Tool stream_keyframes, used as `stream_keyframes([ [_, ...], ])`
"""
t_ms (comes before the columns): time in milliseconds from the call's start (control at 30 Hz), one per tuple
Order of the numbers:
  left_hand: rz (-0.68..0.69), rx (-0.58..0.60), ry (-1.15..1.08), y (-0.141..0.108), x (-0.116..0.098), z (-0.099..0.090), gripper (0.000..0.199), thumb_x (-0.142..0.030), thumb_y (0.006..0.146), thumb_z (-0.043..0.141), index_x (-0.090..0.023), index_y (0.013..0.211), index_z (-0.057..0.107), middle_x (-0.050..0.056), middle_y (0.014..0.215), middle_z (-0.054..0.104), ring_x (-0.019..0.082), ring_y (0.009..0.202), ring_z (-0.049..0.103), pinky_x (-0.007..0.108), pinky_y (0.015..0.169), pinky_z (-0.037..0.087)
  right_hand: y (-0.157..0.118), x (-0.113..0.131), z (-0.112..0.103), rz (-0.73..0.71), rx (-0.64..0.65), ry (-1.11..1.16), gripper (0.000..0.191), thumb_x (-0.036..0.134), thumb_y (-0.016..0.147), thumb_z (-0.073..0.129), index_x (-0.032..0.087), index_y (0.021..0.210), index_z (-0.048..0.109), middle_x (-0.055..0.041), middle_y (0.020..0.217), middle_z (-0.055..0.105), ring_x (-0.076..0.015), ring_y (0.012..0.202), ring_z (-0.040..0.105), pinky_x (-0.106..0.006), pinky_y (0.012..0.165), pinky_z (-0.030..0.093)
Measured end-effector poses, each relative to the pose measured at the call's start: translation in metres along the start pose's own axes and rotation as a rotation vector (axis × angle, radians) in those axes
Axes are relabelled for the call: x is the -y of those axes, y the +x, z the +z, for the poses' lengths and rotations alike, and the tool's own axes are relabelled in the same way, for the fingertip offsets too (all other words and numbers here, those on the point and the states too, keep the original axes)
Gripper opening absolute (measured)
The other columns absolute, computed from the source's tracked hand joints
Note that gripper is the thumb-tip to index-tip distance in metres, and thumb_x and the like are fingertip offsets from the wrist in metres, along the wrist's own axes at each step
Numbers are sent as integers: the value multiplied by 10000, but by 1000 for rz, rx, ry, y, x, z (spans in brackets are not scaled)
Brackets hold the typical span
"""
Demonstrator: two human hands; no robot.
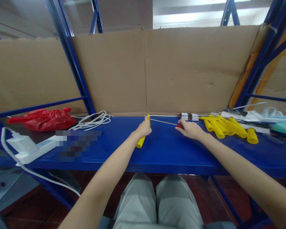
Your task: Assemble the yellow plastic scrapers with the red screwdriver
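Note:
Over the middle of the blue table (166, 156), my left hand (145, 128) is closed around a yellow tube (140, 142), whose lower end sticks out below the fist and whose top shows above it. My right hand (190, 128) grips the red handle (180, 126) of a screwdriver. Its thin metal shaft (164, 121) points left, and the tip is at the upper end of the tube, by my left fingers. Whether the tip touches the tube cannot be made out.
Several yellow tubes (218, 129) and a row of small black-and-white pieces (189, 117) lie right. A red bag (46, 119), coiled white cable (95, 120) and power strip (35, 152) are left. Cardboard (114, 73) stands behind, between blue posts.

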State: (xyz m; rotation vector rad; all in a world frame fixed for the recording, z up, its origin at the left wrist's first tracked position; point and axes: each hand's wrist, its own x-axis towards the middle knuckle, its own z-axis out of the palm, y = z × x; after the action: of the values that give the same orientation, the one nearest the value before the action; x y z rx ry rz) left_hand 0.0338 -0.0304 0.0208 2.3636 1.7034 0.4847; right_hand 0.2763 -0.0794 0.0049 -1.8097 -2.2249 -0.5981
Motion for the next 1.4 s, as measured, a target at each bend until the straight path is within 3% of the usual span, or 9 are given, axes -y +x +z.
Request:
stream_keyframes([
  [167,0,-18,23,1,1,2,496,-92,788,441,-66,1260,291,240,1180,555,272,1087,568,323,858,439,1,2,-4,-37,106,72,360,362,941,286,144,1030,558,-124,1011,670,-227,886,632,-281,689,411],
  [433,10,-24,8,0,3,3,509,-93,790,439,-74,1274,282,229,1182,559,264,1085,570,326,864,439,2,-4,2,-29,0,106,288,396,888,426,170,987,574,-101,930,681,-225,795,633,-276,621,400],
  [633,26,-35,21,1,4,5,500,-97,797,435,-78,1276,291,233,1175,558,276,1069,578,335,843,450,1,0,0,-13,58,102,315,402,886,424,162,1058,535,-98,882,686,-222,762,634,-272,604,388],
  [800,19,-24,33,2,4,4,497,-97,788,438,-70,1263,297,240,1169,557,285,1056,584,341,830,454,2,-1,-1,-53,110,146,365,388,931,297,159,943,581,-113,915,673,-210,808,626,-270,645,396],
  [967,30,-27,62,0,3,4,493,-97,788,434,-63,1260,298,242,1164,557,286,1047,587,336,823,455,4,-10,9,-99,-29,167,257,405,872,426,191,878,567,-83,866,659,-191,754,601,-261,611,389],
  [1133,53,-27,100,-1,1,4,484,-97,782,440,-72,1247,308,229,1152,562,283,1029,595,331,809,457,4,-11,10,15,17,181,249,395,839,479,199,985,528,-62,833,668,-192,685,605,-263,569,378],
  [1267,31,-31,88,-1,1,3,471,-110,792,436,-75,1244,309,232,1157,559,277,1036,592,324,814,455,3,-3,2,13,91,181,350,438,900,352,175,1026,545,-101,921,678,-215,786,631,-281,642,408],
  [1400,17,-27,70,0,3,3,482,-110,793,434,-77,1254,299,237,1170,554,281,1053,583,335,829,451,3,2,-3,8,63,116,351,398,923,308,180,964,580,-107,980,672,-229,859,628,-290,666,408],
])
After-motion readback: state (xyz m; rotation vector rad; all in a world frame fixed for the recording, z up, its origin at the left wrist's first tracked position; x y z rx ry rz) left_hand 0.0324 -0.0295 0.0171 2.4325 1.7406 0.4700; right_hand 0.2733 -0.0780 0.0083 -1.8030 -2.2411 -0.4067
